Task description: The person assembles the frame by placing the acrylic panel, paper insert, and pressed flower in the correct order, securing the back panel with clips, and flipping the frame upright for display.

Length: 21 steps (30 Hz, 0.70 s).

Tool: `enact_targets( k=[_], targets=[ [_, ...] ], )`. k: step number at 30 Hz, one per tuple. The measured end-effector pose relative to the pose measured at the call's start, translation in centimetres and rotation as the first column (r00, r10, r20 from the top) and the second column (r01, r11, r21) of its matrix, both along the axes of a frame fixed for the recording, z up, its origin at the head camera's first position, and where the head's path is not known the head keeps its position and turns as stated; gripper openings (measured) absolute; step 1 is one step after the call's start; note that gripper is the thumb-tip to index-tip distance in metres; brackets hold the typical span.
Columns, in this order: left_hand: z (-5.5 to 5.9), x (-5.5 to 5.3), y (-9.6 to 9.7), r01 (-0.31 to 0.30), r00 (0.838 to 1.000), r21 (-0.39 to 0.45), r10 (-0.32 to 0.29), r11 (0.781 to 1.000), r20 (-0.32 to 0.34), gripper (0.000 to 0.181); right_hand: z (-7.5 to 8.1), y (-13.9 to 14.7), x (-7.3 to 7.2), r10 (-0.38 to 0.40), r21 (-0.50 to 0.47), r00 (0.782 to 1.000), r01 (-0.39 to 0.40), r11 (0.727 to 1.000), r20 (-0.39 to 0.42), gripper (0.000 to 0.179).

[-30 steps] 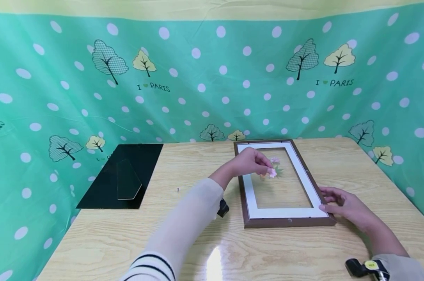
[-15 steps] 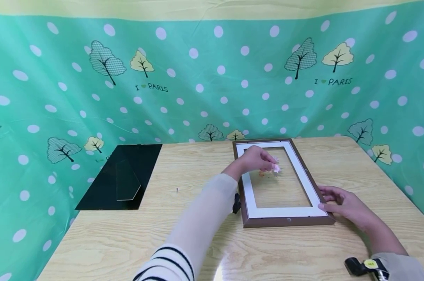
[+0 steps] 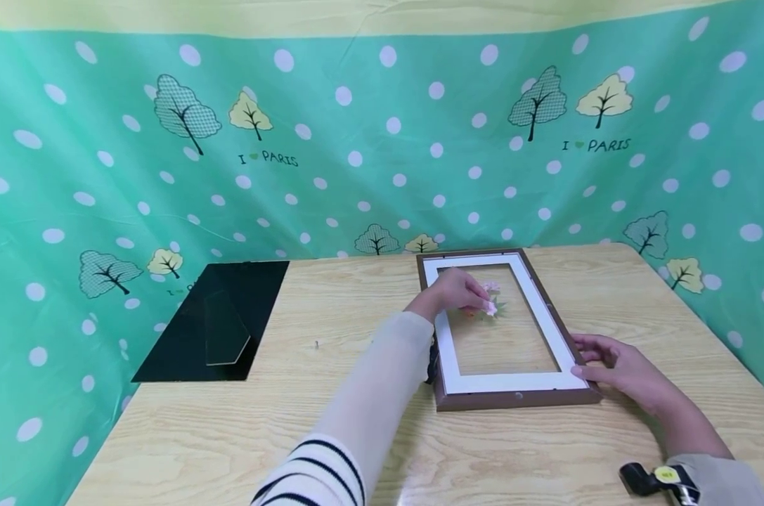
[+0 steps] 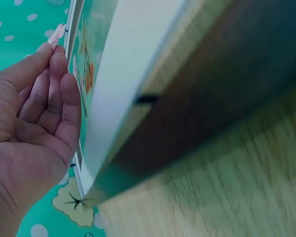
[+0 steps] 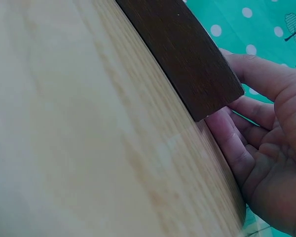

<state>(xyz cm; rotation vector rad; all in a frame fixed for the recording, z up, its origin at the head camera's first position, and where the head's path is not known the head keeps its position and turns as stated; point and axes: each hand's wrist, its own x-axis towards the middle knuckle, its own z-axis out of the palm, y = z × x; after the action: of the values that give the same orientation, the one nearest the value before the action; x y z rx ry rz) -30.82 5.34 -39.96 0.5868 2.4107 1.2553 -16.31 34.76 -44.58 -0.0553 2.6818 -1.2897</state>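
Observation:
My left hand [image 3: 455, 289] pinches a small pink flower [image 3: 492, 309] between thumb and fingertips, over the glass of a brown picture frame [image 3: 517, 400] with a white mat [image 3: 508, 382]. Close by within the mat opening are another pink flower [image 3: 490, 287], green leaves [image 3: 500, 308] and an orange flower [image 4: 90, 76], partly hidden by the hand in the head view. The frame lies flat. At its near right corner my right hand [image 3: 622, 369] grips the edge, thumb on top and fingers along the side. The right wrist view shows that dark wooden corner [image 5: 182, 59] between thumb and fingers.
A black backing board [image 3: 166, 351] with a folded stand [image 3: 225, 330] lies at the table's left. One tiny bit [image 3: 316, 344] sits on the wooden table [image 3: 185, 436] between board and frame. A green dotted curtain [image 3: 331, 161] hangs behind and at both sides.
My left hand has shifted slightly right and up with the pink flower, then come back down and left over the glass. My right hand has stayed at the frame's corner.

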Motion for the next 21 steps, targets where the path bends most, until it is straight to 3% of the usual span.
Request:
enact_targets(
  k=[12, 21],
  targets=[
    [0.4, 1.4, 1.6, 0.062, 0.998, -0.103, -0.062, 0.993, 0.008, 0.004, -0.1, 0.1, -0.1, 0.003, 0.011, 1.0, -0.003, 1.0, -0.005, 0.079],
    [1.1, 1.7, 1.5, 0.03, 0.997, -0.242, -0.046, 0.97, -0.064, 0.009, -0.1, 0.1, 0.0, 0.002, 0.013, 1.0, -0.002, 1.0, -0.014, 0.078]
  ],
)
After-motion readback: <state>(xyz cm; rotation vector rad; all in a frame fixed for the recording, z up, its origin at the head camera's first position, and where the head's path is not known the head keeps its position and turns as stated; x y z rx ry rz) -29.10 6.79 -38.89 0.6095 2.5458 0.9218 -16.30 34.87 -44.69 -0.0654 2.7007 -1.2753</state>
